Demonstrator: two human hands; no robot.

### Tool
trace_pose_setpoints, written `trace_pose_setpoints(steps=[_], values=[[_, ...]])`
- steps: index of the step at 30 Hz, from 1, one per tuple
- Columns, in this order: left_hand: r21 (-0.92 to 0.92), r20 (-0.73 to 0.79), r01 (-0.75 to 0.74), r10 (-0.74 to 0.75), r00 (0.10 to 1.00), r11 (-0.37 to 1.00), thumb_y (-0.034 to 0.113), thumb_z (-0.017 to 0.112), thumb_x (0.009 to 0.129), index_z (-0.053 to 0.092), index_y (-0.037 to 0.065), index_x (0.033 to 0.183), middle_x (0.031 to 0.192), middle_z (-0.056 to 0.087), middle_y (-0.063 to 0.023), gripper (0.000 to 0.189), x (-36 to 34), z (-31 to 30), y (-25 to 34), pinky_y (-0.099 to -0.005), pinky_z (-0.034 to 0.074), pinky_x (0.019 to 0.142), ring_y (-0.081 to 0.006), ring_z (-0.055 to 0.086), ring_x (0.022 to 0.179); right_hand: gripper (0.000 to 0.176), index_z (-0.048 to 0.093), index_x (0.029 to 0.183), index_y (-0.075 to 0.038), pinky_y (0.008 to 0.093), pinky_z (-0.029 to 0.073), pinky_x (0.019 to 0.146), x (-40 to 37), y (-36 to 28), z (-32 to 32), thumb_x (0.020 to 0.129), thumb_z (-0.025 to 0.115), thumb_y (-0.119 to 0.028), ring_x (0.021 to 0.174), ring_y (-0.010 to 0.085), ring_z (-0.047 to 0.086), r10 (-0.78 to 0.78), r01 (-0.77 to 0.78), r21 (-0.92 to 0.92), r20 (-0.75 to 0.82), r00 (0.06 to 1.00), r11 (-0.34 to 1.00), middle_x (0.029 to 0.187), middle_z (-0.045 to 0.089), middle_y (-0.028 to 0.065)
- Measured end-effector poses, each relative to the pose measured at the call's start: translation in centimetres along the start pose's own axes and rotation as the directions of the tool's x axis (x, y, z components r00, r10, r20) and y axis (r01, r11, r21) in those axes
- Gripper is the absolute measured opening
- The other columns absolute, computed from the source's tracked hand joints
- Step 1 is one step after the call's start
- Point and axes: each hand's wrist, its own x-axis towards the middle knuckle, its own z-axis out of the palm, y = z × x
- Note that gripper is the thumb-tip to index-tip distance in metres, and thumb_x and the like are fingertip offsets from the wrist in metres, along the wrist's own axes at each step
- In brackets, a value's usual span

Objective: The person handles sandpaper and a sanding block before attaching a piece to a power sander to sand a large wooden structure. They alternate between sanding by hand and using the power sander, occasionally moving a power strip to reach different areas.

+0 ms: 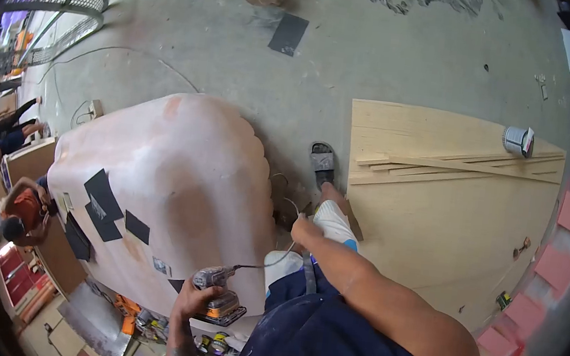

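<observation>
My left hand [199,300] is wrapped around a dusty electric sander [223,304] with an orange-yellow band, held over the near edge of a large pale molded form [204,148]. A cord [257,266] runs from the sander's end across to my right hand [306,231], whose fingers are closed on it in front of my thigh. The form has a smooth rounded top with pinkish patches and a scalloped right edge. Dark sandpaper sheets [105,200] lie on its left part, and a smaller one [137,226] lies nearby.
My sandaled foot [322,167] stands between the form and a plywood sheet [427,229]. Thin wood strips [462,164] and a can [517,142] rest on the plywood. A cable [120,48] crosses the concrete floor. Another person [28,212] sits at the far left; tools [136,316] lie lower left.
</observation>
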Motion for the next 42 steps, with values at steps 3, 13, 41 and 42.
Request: trace_pose_setpoints(steps=[3, 13, 41, 42], values=[[-0.004, 0.037, -0.029, 0.029, 0.999, 1.0, 0.007, 0.078, 0.074, 0.059, -0.005, 0.119, 0.105, 0.069, -0.0101, 0.051, 1.9, 3.1, 2.9, -0.0351, 0.054, 0.09, -0.0183, 0.066, 0.095, 0.036, 0.066, 0.12, 0.002, 0.0481, 0.048, 0.102, 5.1, 1.9, -6.2, 0.093, 0.05, -0.014, 0.121, 0.0368, 0.062, -0.091, 0.106, -0.111, 0.134, 0.987, 0.988, 0.133, 0.06, 0.0242], [0.297, 0.158, -0.202, 0.16, 0.974, 0.933, 0.025, 0.087, 0.066, 0.058, -0.001, 0.124, 0.109, 0.069, -0.0129, 0.07, 3.9, 10.6, 10.4, -0.0341, 0.05, 0.093, -0.0188, 0.065, 0.102, 0.038, 0.066, 0.128, -0.005, 0.0455, 0.046, 0.105, 6.7, 4.8, -11.3, 0.095, 0.051, -0.015, 0.129, 0.0334, 0.056, -0.049, 0.081, -0.226, 0.141, 0.989, 0.971, 0.137, 0.06, 0.0176], [-0.544, -0.337, -0.794, 0.796, 0.503, 0.271, 0.016, 0.073, 0.076, 0.049, -0.005, 0.139, 0.125, 0.065, -0.0156, 0.071, -10.4, -12.9, -0.4, -0.0338, 0.048, 0.102, -0.0227, 0.063, 0.112, 0.02, 0.063, 0.079, -0.01, 0.0264, 0.042, 0.051, -0.3, -6.3, -58.0, 0.093, 0.062, -0.024, 0.056, 0.0162, 0.054, 0.035, 0.675, 0.631, -0.72, 0.693, -0.382, 0.067, 0.061, 0.0021], [-0.553, -0.384, -0.806, 0.793, 0.472, 0.212, 0.016, 0.072, 0.075, 0.049, -0.006, 0.138, 0.125, 0.065, -0.0165, 0.07, -11.6, -14.3, -2.7, -0.0351, 0.048, 0.103, -0.0245, 0.064, 0.111, 0.019, 0.064, 0.082, -0.011, 0.0254, 0.042, 0.05, -0.4, -6.6, -61.0, 0.094, 0.063, -0.026, 0.056, 0.0145, 0.053, 0.007, 0.676, 0.607, -0.742, 0.671, -0.417, 0.068, 0.062, 0.0014]])
